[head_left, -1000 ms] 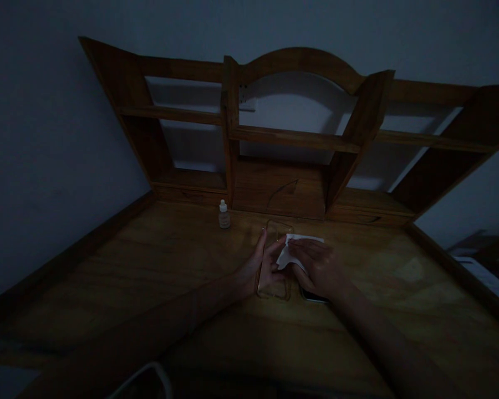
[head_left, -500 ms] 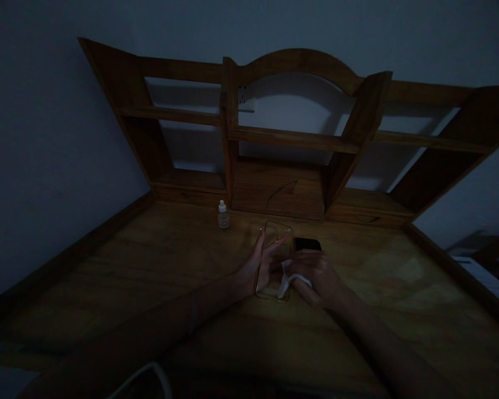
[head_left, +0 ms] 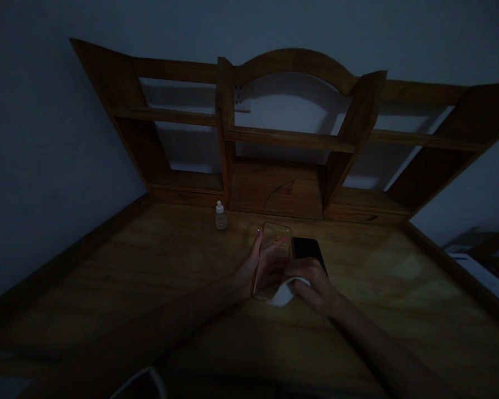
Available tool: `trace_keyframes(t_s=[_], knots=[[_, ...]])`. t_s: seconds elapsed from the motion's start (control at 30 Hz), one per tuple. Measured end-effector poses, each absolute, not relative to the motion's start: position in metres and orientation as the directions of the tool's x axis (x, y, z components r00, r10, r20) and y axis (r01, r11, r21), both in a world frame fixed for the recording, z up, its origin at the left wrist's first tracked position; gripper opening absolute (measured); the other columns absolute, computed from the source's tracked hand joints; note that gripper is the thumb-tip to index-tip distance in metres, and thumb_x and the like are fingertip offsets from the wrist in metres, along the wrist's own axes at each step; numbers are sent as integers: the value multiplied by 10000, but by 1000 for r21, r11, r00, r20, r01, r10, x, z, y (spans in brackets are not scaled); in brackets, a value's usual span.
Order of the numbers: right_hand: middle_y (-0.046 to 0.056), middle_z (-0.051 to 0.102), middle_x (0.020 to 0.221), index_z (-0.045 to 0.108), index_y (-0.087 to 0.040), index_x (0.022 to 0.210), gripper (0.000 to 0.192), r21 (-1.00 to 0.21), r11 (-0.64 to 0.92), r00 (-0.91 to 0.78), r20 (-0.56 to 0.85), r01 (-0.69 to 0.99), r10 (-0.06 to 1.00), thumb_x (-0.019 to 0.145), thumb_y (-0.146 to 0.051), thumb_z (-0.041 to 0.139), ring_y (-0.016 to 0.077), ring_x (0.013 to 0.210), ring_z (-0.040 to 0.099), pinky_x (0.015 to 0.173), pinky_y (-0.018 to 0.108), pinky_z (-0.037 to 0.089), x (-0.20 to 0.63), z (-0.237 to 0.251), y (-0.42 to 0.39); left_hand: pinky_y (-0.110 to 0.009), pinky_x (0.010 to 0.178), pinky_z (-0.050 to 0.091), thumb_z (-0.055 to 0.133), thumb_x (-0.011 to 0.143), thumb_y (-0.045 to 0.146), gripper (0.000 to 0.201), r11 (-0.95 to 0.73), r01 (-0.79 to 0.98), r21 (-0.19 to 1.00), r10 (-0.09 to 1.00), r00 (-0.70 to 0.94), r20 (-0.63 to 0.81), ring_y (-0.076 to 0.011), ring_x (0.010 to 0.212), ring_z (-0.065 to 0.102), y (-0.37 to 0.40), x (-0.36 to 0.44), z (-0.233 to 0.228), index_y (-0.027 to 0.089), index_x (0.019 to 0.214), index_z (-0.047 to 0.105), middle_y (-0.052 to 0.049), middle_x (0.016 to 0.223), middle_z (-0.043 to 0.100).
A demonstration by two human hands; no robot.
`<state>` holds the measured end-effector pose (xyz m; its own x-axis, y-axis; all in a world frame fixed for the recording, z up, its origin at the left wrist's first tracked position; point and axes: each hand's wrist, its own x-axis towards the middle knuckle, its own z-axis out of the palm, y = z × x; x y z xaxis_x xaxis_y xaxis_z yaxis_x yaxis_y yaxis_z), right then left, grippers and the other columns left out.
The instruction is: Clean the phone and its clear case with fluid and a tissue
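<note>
A clear phone case (head_left: 277, 237) is held up over the table, tilted, with my left hand (head_left: 249, 271) gripping it from the left side and behind; its fingers show through the plastic. My right hand (head_left: 314, 282) is closed on a white wipe (head_left: 283, 293), which lies against the lower right part of the case. Just beyond my right hand, a black phone (head_left: 306, 248) rests on the table, partly covered by that hand.
A small dropper bottle (head_left: 220, 217) with a white cap stands at the back of the wooden table (head_left: 170, 249). Behind it rises a wooden shelf unit (head_left: 291, 136) against the wall. Papers (head_left: 478, 277) lie beyond the table's right edge. The room is dim.
My right hand has moved down a little with the wipe, along the case toward its bottom edge. More of the black phone shows. My left hand keeps its grip on the case.
</note>
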<state>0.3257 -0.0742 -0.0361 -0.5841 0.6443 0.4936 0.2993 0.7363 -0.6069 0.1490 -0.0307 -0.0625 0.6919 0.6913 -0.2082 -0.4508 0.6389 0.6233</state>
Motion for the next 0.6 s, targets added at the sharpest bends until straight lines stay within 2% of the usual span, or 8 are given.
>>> trace_keyframes(t_s=[0.1, 0.17, 0.23, 0.3, 0.43, 0.5, 0.6], knots=[[23, 733, 885, 719, -212, 1031, 307, -699, 596, -217, 560, 395, 800, 976, -281, 425, 197, 772, 680, 690, 292, 524, 332, -37, -73, -395, 837, 493, 324, 860, 765, 842, 659, -468, 589, 693, 681, -235, -246, 888, 644, -29, 148, -64, 178, 1454, 436, -128, 986, 682], [34, 739, 1030, 696, -228, 1122, 316, -719, 535, 2, 598, 444, 801, 995, -296, 416, 231, 933, 689, 815, 332, 542, 335, -38, -70, -421, 856, 490, 332, 848, 778, 866, 671, -470, 574, 687, 685, -242, -250, 876, 648, -27, 148, -66, 162, 1448, 435, -131, 940, 683], [40, 717, 1156, 656, -246, 1217, 329, -692, 526, 54, 628, 494, 776, 1002, -306, 414, 256, 1085, 660, 937, 382, 523, 337, -39, -66, -436, 884, 480, 337, 842, 783, 862, 678, -465, 569, 675, 701, -231, -255, 894, 654, -25, 147, -68, 182, 1455, 421, -127, 927, 683], [47, 671, 1271, 599, -259, 1305, 361, -625, 564, -47, 646, 540, 762, 1006, -292, 400, 262, 1211, 603, 1024, 425, 486, 337, -40, -63, -439, 899, 475, 340, 837, 788, 863, 684, -467, 561, 669, 708, -226, -262, 908, 662, -25, 147, -70, 186, 1451, 417, -133, 942, 686], [61, 585, 1399, 517, -266, 1394, 421, -455, 716, -416, 596, 529, 686, 998, -216, 383, 249, 1321, 520, 1163, 541, 321, 334, -43, -58, -411, 901, 481, 374, 844, 765, 838, 710, -495, 501, 668, 699, -257, -267, 925, 662, -26, 147, -68, 123, 1370, 484, -156, 1000, 690], [69, 581, 1402, 520, -265, 1390, 418, -418, 775, -546, 551, 474, 631, 990, -211, 413, 250, 1315, 527, 1186, 590, 240, 332, -43, -58, -390, 898, 486, 384, 881, 712, 752, 699, -535, 474, 695, 665, -274, -241, 909, 658, -26, 149, -64, 132, 1342, 512, -133, 1012, 696], [81, 610, 1366, 569, -259, 1339, 382, -417, 815, -627, 523, 402, 577, 973, -219, 465, 255, 1282, 560, 1187, 614, 205, 330, -41, -58, -342, 803, 511, 346, 928, 652, 692, 677, -569, 467, 724, 627, -286, -191, 749, 639, -25, 152, -59, 126, 1344, 516, -88, 900, 699]])
